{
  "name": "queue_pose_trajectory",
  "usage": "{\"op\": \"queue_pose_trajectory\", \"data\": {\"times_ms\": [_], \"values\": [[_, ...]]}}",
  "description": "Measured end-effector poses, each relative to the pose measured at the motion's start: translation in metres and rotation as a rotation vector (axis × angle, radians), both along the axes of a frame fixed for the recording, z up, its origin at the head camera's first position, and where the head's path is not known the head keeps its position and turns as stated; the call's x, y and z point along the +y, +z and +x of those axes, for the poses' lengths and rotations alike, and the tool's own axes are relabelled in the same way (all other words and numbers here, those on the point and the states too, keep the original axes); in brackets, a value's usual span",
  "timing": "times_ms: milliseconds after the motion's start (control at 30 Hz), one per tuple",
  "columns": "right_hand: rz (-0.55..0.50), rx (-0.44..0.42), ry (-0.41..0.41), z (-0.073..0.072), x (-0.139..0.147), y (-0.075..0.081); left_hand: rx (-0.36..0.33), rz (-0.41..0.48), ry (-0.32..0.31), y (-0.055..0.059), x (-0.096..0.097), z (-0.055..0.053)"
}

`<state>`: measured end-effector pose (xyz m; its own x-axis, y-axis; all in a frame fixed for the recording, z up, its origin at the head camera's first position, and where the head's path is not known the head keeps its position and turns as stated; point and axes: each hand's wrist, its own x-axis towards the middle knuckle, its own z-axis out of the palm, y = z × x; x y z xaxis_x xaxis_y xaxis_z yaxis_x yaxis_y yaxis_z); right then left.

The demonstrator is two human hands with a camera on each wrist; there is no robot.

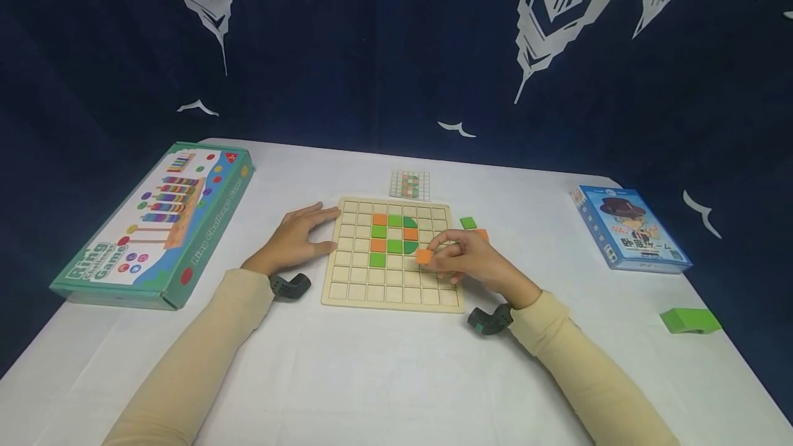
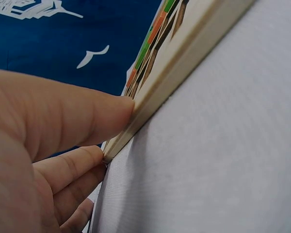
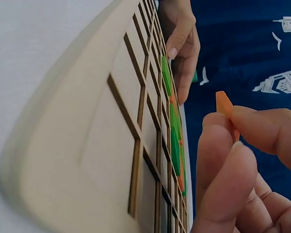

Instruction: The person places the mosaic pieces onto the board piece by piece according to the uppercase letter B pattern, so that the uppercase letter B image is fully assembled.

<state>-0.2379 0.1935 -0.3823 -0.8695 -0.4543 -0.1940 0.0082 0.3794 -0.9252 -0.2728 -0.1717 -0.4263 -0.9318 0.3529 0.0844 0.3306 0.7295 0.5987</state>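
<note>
A wooden grid board (image 1: 353, 292) lies on the white table, with several green and orange tiles set in its cells. Between thumb and fingers, my right hand (image 1: 471, 260) pinches an orange square tile (image 1: 424, 257) above the board's right part. The right wrist view shows that orange tile (image 3: 225, 104) held at the fingertips, apart from the board. My left hand (image 1: 295, 239) touches the board's left edge with thumb and fingertips, the fingers fairly straight. Dark green rounded tiles (image 1: 410, 247) sit in the right column of the pattern.
Behind the board lies a small pattern card (image 1: 409, 185). A loose green tile (image 1: 468, 223) and an orange tile (image 1: 482, 233) lie right of the board. A Ring Challenge Game box (image 1: 155, 226) stands left; a blue box (image 1: 630, 229) and green block (image 1: 690, 321) are right.
</note>
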Motion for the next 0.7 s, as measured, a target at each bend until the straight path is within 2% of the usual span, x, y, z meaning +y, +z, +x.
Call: {"op": "queue_pose_trajectory", "data": {"times_ms": [500,700], "values": [[-0.035,-0.038,0.103,-0.012,-0.031,-0.004,0.003,0.000,-0.005,0.003,0.000,0.001],[0.053,-0.001,0.095,-0.013,-0.041,-0.003,0.010,0.003,-0.009,0.003,0.001,0.002]]}}
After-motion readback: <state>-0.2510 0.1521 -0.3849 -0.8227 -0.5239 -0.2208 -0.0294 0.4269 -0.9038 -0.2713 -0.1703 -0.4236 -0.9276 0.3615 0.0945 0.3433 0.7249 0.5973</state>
